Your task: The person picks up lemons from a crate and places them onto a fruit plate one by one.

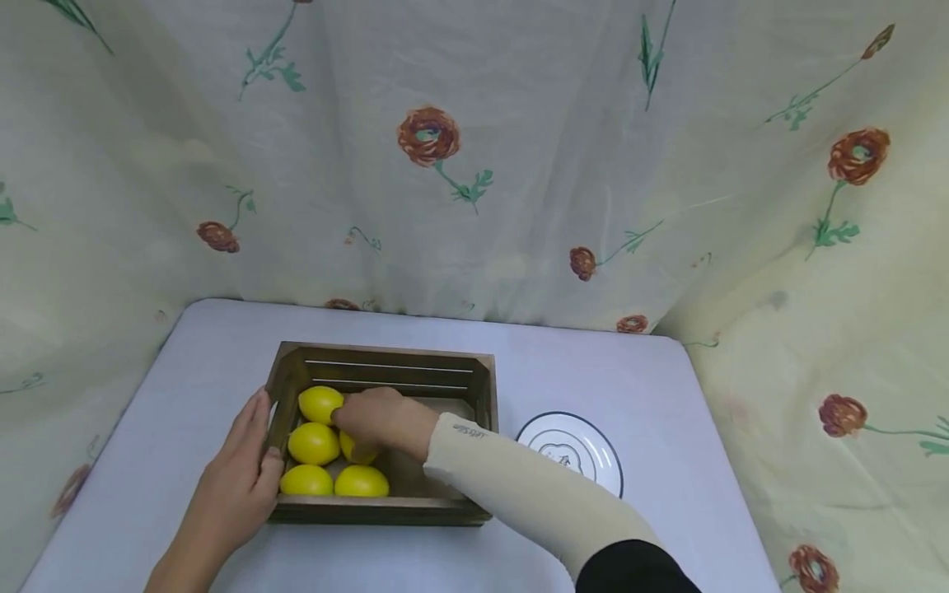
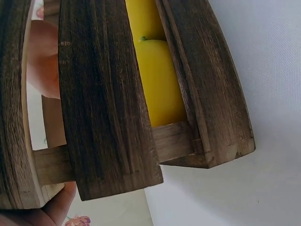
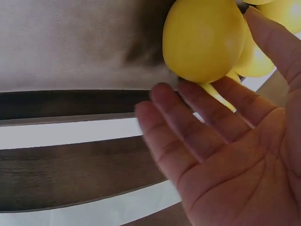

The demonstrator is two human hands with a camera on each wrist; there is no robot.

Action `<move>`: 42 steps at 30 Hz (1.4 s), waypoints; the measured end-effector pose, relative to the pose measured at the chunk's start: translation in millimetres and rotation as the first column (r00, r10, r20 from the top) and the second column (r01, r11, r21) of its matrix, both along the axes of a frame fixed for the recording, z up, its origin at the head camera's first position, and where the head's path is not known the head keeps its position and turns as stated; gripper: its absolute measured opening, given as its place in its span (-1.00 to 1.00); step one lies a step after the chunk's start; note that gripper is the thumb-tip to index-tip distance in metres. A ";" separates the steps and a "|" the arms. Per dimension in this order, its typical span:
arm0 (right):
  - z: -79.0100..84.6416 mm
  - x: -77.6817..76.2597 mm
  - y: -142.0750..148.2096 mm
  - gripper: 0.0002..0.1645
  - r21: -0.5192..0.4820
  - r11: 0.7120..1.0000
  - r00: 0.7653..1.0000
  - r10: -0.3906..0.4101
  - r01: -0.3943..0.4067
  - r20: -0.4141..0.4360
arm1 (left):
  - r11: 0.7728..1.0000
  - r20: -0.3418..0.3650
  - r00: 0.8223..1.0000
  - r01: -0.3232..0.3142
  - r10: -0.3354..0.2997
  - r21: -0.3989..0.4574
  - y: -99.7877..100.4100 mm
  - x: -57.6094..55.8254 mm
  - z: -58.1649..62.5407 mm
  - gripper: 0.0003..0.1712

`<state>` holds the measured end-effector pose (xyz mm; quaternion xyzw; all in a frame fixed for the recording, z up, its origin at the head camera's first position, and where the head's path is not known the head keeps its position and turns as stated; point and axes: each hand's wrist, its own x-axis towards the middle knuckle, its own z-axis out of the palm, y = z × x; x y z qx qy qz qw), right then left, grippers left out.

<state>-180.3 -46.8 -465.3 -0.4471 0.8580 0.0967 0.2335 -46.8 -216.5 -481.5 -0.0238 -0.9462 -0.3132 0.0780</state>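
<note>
A dark brown slatted wooden crate (image 1: 385, 512) stands on the white-covered table, with several yellow lemons (image 1: 314, 445) in its left part. My left hand (image 1: 236, 482) holds the crate's left rim, fingers extended along it and thumb over the edge. In the left wrist view, lemons (image 2: 162, 84) show through the gap between the slats. Inside the crate, my right hand (image 1: 381, 420) reaches among the lemons, partly covering one. The right wrist view shows its fingers loose and spread, fingertips right by a lemon (image 3: 204, 40), the thumb apart on the other side.
A white plate (image 1: 604, 461) with a dark rim and a printed design sits right of the crate, partly behind my right forearm. Behind the table (image 1: 660, 387) hangs a flower-printed curtain (image 1: 519, 165), which continues along the sides.
</note>
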 end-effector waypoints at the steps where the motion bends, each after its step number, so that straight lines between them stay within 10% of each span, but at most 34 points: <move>1: -0.8 0.4 -0.4 -0.83 0.002 1.000 1.000 -0.001 0.001 -0.005 | 1.000 -0.002 1.000 0.000 0.000 0.000 0.1 0.0 -0.1 -0.20; 14: -7.7 4.6 -10.9 -0.78 0.074 0.997 0.994 0.028 -0.021 -0.103 | 1.000 0.003 1.000 -0.006 0.006 -0.025 -0.9 0.0 1.4 -0.18; 42: -10.0 -5.6 4.9 -0.80 0.043 0.999 1.000 -0.023 0.023 -0.001 | 0.999 -0.025 1.000 -0.019 0.018 -0.031 1.1 0.8 0.6 -0.21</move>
